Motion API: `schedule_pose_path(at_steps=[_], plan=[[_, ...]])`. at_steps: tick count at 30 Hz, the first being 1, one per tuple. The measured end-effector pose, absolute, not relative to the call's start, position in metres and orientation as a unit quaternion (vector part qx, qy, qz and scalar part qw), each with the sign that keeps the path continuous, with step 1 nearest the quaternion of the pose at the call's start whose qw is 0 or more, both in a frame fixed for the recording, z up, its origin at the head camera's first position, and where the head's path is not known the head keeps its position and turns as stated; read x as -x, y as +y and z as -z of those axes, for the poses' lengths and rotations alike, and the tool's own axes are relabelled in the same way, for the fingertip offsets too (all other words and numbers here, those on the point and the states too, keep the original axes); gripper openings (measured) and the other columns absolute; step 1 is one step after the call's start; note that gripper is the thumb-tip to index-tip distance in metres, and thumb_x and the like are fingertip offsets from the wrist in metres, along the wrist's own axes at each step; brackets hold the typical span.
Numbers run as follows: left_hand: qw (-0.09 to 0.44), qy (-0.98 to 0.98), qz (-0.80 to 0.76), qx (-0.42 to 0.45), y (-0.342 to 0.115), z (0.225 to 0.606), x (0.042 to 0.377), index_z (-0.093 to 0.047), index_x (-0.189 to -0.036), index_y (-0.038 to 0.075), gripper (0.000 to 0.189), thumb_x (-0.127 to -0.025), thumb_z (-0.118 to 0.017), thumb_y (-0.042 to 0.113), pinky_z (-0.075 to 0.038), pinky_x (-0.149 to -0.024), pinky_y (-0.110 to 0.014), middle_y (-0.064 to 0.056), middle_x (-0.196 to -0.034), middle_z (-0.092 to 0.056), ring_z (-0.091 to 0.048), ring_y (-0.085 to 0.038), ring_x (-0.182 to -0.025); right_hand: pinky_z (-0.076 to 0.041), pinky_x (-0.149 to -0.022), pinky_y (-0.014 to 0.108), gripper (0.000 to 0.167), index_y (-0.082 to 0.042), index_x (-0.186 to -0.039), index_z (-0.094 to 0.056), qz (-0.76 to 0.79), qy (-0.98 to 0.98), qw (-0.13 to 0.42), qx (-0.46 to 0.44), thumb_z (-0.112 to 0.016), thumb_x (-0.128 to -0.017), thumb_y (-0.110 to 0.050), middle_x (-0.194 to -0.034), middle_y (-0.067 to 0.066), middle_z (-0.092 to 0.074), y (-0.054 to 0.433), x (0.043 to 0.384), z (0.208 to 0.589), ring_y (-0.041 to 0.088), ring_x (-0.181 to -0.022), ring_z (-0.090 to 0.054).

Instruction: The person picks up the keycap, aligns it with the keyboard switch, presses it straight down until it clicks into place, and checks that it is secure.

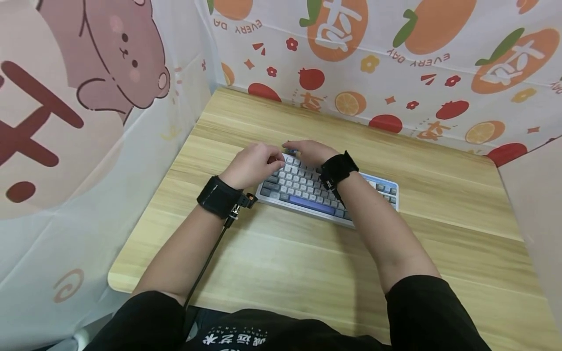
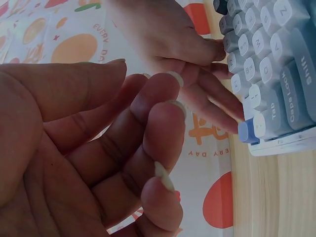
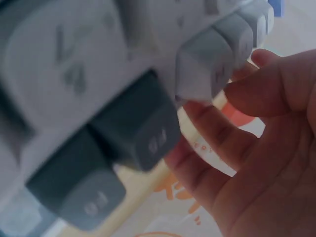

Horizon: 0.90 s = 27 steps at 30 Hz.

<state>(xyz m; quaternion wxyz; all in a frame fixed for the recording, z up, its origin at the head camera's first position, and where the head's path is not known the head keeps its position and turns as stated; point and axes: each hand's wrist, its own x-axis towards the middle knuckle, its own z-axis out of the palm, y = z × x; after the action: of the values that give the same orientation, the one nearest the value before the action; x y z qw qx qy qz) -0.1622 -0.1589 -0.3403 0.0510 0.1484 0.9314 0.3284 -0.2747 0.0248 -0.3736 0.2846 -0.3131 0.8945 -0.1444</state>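
Observation:
A keyboard [image 1: 309, 187] with white and grey keys and a purple spacebar lies on the wooden table. My left hand [image 1: 252, 165] hovers by its left end, near the back corner. In the left wrist view the left fingers [image 2: 160, 128] are loosely bent, with nothing between them and the thumb. My right hand [image 1: 312, 152] reaches across to the keyboard's far left edge. Its thumb [image 3: 261, 94] lies right at the function-key row, and its fingers [image 2: 215, 106] stretch along the back edge toward the blue corner key [image 2: 248, 131].
The table [image 1: 263, 253] is pale wood and runs back to a fruit-print cloth [image 1: 281, 48]. On the left hangs a bear-print cloth [image 1: 127, 161]; a pale panel [image 1: 535, 195] stands at the right. A black cable [image 1: 208, 263] runs from the left wrist strap along the forearm.

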Motion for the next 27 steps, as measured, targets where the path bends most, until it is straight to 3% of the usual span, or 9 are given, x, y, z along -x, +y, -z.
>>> schedule_pose_path(at_steps=[7,14,16,21,27], plan=[[0.057,0.933,-0.326,-0.144,-0.156,0.341,0.162,-0.073,-0.105,0.010,0.018,-0.097,-0.062,0.022,-0.045,-0.068,-0.031,-0.003,-0.089,-0.067,-0.057,-0.019,-0.078,-0.033,-0.115,0.044,0.057,-0.023,-0.149,-0.043,0.146,0.905,0.281,0.285,-0.032,-0.099,0.004,-0.152,0.006,-0.044,0.034,0.278,0.378,0.023,-0.141,-0.037],[0.063,0.933,-0.325,-0.141,-0.153,0.344,0.162,-0.073,-0.105,0.011,0.018,-0.097,-0.063,0.023,-0.043,-0.068,-0.032,-0.003,-0.089,-0.067,-0.056,-0.020,-0.078,-0.044,-0.100,0.040,0.054,-0.018,-0.138,-0.056,0.194,0.908,0.252,0.272,-0.042,-0.092,0.007,-0.140,0.006,-0.055,0.051,0.279,0.382,0.021,-0.117,-0.051],[0.063,0.933,-0.325,-0.139,-0.153,0.345,0.162,-0.073,-0.104,0.011,0.018,-0.097,-0.063,0.024,-0.043,-0.068,-0.032,-0.003,-0.089,-0.066,-0.055,-0.020,-0.077,-0.046,-0.098,0.039,0.051,-0.018,-0.135,-0.059,0.222,0.907,0.246,0.262,-0.046,-0.092,0.005,-0.137,0.004,-0.056,0.057,0.279,0.382,0.021,-0.116,-0.053],[0.061,0.933,-0.323,-0.142,-0.150,0.346,0.162,-0.072,-0.107,0.010,0.020,-0.097,-0.062,0.024,-0.041,-0.065,-0.032,-0.004,-0.085,-0.064,-0.055,-0.020,-0.075,-0.050,-0.098,0.040,0.042,-0.016,-0.132,-0.061,0.361,0.869,0.244,0.235,-0.056,-0.093,-0.002,-0.137,0.002,-0.057,0.074,0.273,0.377,0.023,-0.121,-0.057],[0.051,0.925,-0.351,-0.134,-0.145,0.348,0.163,-0.059,-0.131,0.009,0.040,-0.097,-0.062,0.030,-0.047,-0.067,-0.033,-0.004,-0.097,-0.067,-0.061,-0.019,-0.081,-0.047,-0.101,0.050,0.043,-0.004,-0.133,-0.058,0.605,0.707,0.271,0.247,-0.055,-0.093,0.010,-0.137,0.011,-0.058,0.089,0.249,0.368,0.035,-0.125,-0.057]])
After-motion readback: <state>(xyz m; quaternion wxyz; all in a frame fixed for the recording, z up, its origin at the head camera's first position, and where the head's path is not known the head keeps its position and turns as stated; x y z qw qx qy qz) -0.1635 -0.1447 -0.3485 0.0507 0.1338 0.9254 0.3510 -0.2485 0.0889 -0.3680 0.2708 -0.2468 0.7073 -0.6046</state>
